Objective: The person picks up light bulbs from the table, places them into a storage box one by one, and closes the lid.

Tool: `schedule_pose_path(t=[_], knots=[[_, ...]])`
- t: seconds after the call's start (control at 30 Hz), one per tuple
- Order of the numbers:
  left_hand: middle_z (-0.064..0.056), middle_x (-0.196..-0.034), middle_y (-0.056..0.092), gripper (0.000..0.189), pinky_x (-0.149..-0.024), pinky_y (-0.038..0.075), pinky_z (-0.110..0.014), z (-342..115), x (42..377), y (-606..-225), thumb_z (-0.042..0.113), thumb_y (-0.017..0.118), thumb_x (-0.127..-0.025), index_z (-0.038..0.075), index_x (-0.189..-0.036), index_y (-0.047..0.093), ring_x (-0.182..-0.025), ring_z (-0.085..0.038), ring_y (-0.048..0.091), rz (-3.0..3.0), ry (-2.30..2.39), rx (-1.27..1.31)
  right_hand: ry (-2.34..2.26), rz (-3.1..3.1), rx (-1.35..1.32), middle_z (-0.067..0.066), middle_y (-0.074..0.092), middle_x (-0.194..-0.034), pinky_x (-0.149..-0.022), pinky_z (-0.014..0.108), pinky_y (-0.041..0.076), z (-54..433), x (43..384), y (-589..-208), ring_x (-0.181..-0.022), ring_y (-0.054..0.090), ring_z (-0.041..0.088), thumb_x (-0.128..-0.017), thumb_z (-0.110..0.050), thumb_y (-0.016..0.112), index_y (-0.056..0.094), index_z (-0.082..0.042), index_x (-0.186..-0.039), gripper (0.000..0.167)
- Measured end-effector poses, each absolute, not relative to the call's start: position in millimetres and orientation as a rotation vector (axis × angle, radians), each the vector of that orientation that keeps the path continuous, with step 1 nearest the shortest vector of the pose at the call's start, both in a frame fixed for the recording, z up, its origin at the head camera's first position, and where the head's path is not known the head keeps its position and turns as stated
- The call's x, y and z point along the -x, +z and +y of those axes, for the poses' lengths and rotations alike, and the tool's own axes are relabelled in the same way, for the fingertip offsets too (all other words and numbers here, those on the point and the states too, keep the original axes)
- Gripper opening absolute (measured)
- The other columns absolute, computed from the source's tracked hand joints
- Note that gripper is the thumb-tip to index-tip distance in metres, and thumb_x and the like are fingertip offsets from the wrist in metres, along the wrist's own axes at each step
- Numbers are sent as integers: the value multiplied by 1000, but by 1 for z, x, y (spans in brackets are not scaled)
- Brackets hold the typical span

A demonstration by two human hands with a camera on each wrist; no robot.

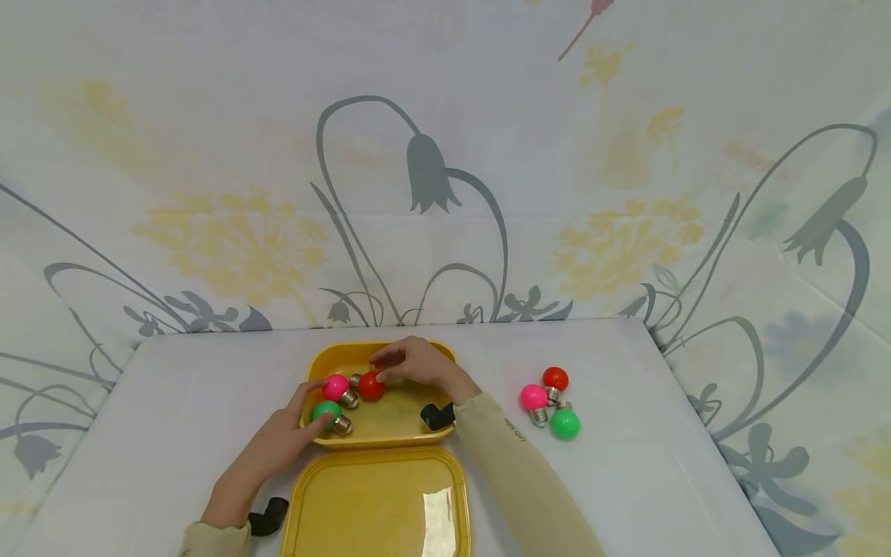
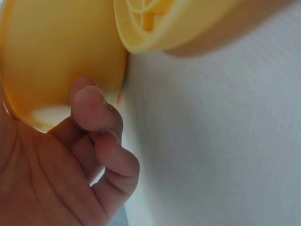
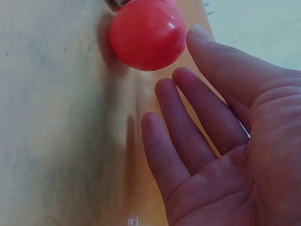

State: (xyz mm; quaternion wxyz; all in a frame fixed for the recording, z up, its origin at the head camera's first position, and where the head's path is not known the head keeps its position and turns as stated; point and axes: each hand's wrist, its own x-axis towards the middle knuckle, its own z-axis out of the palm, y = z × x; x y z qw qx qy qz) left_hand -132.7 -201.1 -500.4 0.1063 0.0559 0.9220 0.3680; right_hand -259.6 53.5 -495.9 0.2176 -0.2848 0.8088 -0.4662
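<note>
Inside the yellow plastic container point(image 1: 411, 442) lie a red light bulb point(image 1: 371, 387), a pink bulb point(image 1: 336, 387) and a green bulb point(image 1: 326, 412), all with metal screw bases. My left hand point(image 1: 281, 433) reaches over the container's left rim, index fingertip at the pink bulb and thumb over the green one. In the left wrist view, other left fingers point(image 2: 94, 108) bend loosely beside the yellow plastic. My right hand point(image 1: 418, 363) is over the container's far side, thumb tip right at the red bulb. In the right wrist view its fingers point(image 3: 188, 122) extend nearly straight below the bulb.
A matching yellow lid point(image 1: 369, 503) lies in front of the container. To the right, a second red bulb point(image 1: 555, 378), pink bulb point(image 1: 534, 397) and green bulb point(image 1: 564, 424) lie grouped on the white table point(image 1: 661, 480). Flower-patterned cloth point(image 1: 278, 155) hangs behind.
</note>
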Motion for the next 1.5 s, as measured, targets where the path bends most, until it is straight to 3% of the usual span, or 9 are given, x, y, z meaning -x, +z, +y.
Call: schedule_pose_path(t=[0.83,1.23,1.5], knots=[[-23,-117,64,67,-95,44,-62,-199,130,-496,51,58,-97,14,-147,32,-99,-34,63,2703,1050,-126,-1503,2196,787,-2,72,-113,-94,24,49,59,263,-480,-105,66,8,-91,-13,74,72,-10,-120,29],[-22,-119,64,65,-96,44,-62,-199,130,-503,51,57,-98,14,-146,33,-99,-32,63,2704,1073,-123,-1617,2108,760,9,69,-120,-97,28,48,74,258,-466,-109,67,15,-92,-9,72,70,-5,-122,30],[-17,-109,67,64,-94,45,-60,-200,132,-501,49,58,-98,14,-146,34,-90,-26,61,2712,1100,-146,-1592,2197,734,3,70,-120,-97,30,49,92,253,-457,-110,65,13,-93,-14,72,71,-10,-123,30]])
